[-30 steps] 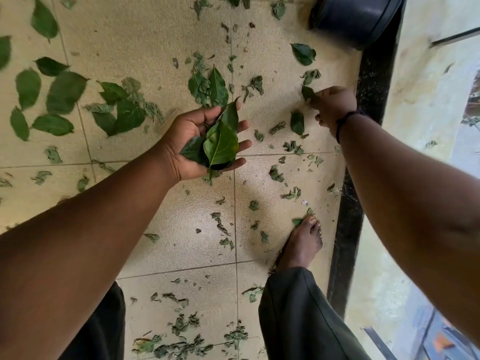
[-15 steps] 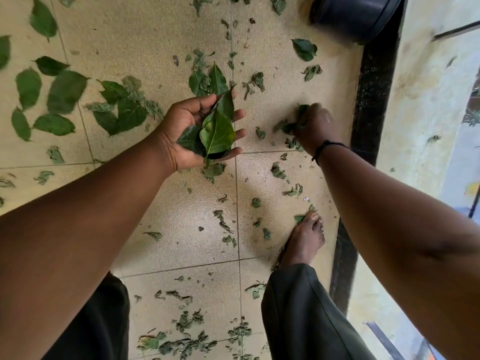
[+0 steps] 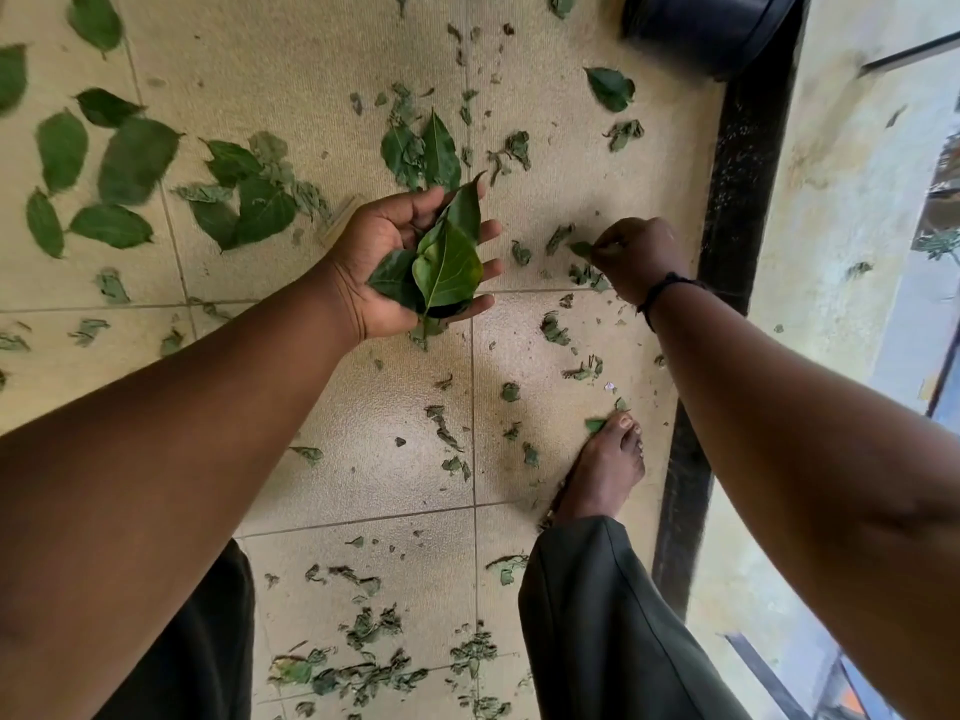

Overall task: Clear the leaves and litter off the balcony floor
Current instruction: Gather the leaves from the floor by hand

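Observation:
My left hand (image 3: pixel 395 272) is palm up above the tiled floor (image 3: pixel 363 459), its fingers loosely curled round a bunch of green leaves (image 3: pixel 441 262). To its right, my right hand (image 3: pixel 639 262) is down at the floor and pinches a small torn leaf piece (image 3: pixel 581 247) between fingertips. Whole leaves (image 3: pixel 135 158) lie scattered at the far left, and two more (image 3: pixel 423 148) lie just beyond my left hand. Shredded leaf bits (image 3: pixel 553 330) cover the tiles around my bare foot (image 3: pixel 602 475).
A dark round pot (image 3: pixel 711 28) stands at the far right corner. A black raised edge strip (image 3: pixel 727 200) runs along the right side of the floor, with a pale ledge (image 3: pixel 831 226) beyond it. More crumpled leaf litter (image 3: pixel 363 672) lies near my legs.
My right hand has come nearer and lower, from the loose leaf by the black strip to the torn bits on the tile. My left hand has kept its bunch, almost still.

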`<state>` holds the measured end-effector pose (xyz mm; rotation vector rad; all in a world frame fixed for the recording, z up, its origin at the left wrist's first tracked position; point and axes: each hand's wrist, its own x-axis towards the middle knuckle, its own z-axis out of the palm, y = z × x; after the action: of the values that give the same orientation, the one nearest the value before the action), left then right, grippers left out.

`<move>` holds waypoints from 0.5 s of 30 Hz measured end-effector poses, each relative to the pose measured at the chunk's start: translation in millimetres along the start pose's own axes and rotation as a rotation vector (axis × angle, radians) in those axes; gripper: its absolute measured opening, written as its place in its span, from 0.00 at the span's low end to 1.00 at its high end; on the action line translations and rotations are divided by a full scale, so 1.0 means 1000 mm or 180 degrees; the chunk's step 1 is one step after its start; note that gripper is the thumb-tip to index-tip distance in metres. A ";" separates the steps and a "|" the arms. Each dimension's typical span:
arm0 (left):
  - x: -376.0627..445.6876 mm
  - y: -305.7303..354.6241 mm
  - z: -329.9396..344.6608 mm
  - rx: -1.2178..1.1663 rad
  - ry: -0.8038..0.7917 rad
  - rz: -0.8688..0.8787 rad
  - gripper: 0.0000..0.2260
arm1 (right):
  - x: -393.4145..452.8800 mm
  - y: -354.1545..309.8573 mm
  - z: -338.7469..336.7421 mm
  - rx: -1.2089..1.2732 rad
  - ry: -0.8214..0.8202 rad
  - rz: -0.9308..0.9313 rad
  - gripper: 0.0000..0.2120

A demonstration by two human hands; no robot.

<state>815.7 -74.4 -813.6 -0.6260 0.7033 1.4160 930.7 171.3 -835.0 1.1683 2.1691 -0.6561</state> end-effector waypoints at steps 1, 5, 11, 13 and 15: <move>-0.002 -0.002 -0.001 -0.0032 -0.0002 -0.0007 0.15 | -0.007 -0.005 -0.001 0.0203 0.0005 0.0001 0.09; -0.011 -0.010 -0.001 -0.0137 0.0085 0.0002 0.16 | -0.069 -0.050 -0.015 0.1386 -0.0300 -0.0099 0.03; -0.022 -0.014 0.005 -0.0247 0.0126 0.0123 0.15 | -0.153 -0.109 -0.018 0.1713 -0.0764 -0.0668 0.06; -0.027 -0.014 0.010 -0.0349 0.0057 0.0173 0.15 | -0.163 -0.119 -0.014 0.1427 -0.0594 -0.0770 0.10; -0.031 -0.012 0.009 -0.0464 -0.0085 0.0275 0.15 | -0.168 -0.123 -0.011 0.1448 -0.0467 -0.0764 0.12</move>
<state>828.1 -88.2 -784.5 -0.6956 0.6158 1.5630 896.8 22.3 -693.4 1.0380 2.1112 -1.3512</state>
